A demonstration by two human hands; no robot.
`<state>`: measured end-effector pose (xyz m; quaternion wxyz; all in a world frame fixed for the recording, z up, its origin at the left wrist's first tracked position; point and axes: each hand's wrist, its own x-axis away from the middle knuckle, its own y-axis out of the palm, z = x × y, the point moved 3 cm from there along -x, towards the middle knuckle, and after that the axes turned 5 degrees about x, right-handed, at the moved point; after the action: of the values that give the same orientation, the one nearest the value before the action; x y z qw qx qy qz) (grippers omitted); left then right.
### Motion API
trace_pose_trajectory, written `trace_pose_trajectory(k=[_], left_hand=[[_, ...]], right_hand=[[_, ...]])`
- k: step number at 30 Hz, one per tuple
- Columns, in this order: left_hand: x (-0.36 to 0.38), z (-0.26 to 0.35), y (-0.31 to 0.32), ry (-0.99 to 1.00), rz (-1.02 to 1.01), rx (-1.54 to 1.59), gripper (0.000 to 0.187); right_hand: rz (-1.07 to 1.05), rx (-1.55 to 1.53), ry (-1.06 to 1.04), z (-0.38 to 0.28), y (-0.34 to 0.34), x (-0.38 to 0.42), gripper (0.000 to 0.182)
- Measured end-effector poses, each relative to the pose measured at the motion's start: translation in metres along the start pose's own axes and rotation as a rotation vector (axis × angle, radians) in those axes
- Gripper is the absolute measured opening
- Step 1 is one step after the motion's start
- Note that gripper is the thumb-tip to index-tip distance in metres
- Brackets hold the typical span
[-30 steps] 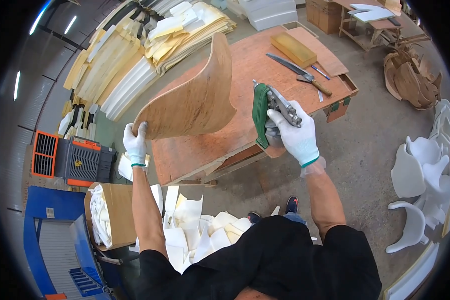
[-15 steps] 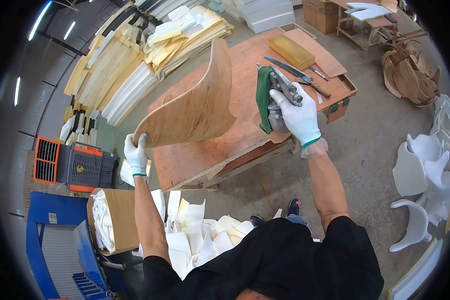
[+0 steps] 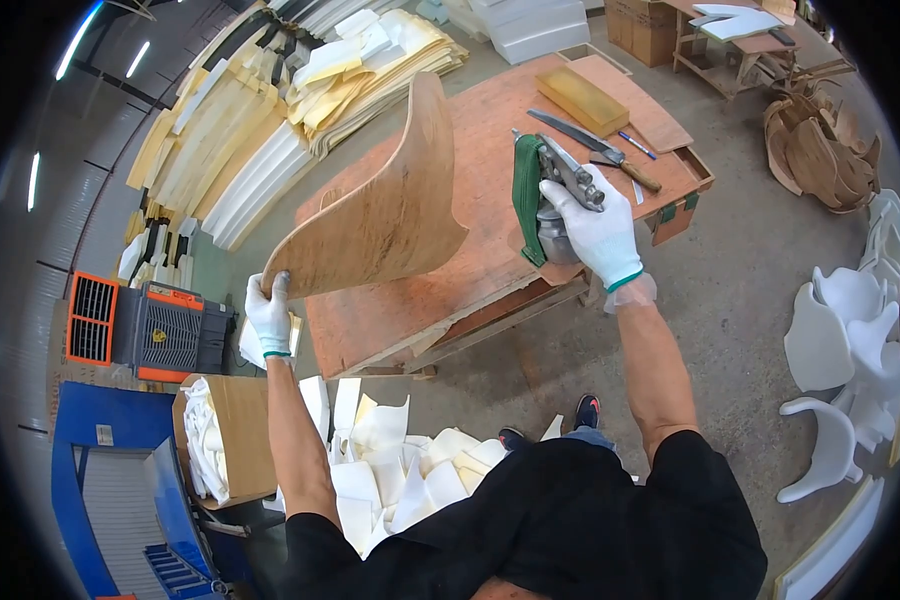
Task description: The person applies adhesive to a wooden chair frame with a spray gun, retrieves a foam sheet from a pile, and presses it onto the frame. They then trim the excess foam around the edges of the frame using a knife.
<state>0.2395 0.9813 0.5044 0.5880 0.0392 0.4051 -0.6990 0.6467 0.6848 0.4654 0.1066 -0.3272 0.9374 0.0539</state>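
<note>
Plywood seat shell (image 3: 380, 210), stiff and light: left hand (image 3: 269, 312) fingers grip its lower edge; right hand (image 3: 595, 235) fingers clasp spray gun (image 3: 560, 195).

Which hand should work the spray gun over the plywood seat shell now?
Probably the right hand: it already grips the spray gun beside the plywood seat shell, whose lower edge the left hand holds.

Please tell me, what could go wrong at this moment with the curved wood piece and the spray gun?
The left hand holds the curved wooden shell only by one lower corner, so it might twist or slip from the grip. The right hand holds the spray gun above the table, near the knife; a low swing could knock it.
</note>
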Motion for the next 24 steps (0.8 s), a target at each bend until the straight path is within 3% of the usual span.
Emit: trace_pose_trajectory(k=[7, 12, 16, 19, 24], left_hand=[[0.004, -0.004, -0.007, -0.016, 0.010, 0.027, 0.026], [0.005, -0.006, -0.007, -0.042, 0.010, 0.046, 0.026], [0.002, -0.002, -0.005, -0.024, 0.016, 0.032, 0.026], [-0.002, -0.007, -0.005, -0.026, 0.000, 0.031, 0.027], [-0.006, -0.008, -0.002, -0.005, 0.015, 0.036, 0.029]], right_hand=[[0.046, 0.123, -0.093, 0.000, -0.001, 0.002, 0.026], [-0.050, -0.013, 0.033, -0.004, -0.002, 0.014, 0.025], [-0.004, 0.067, -0.068, 0.000, -0.004, 0.026, 0.024], [-0.110, 0.051, 0.095, -0.003, -0.006, 0.039, 0.025], [-0.036, 0.107, 0.022, 0.005, -0.008, 0.059, 0.025]])
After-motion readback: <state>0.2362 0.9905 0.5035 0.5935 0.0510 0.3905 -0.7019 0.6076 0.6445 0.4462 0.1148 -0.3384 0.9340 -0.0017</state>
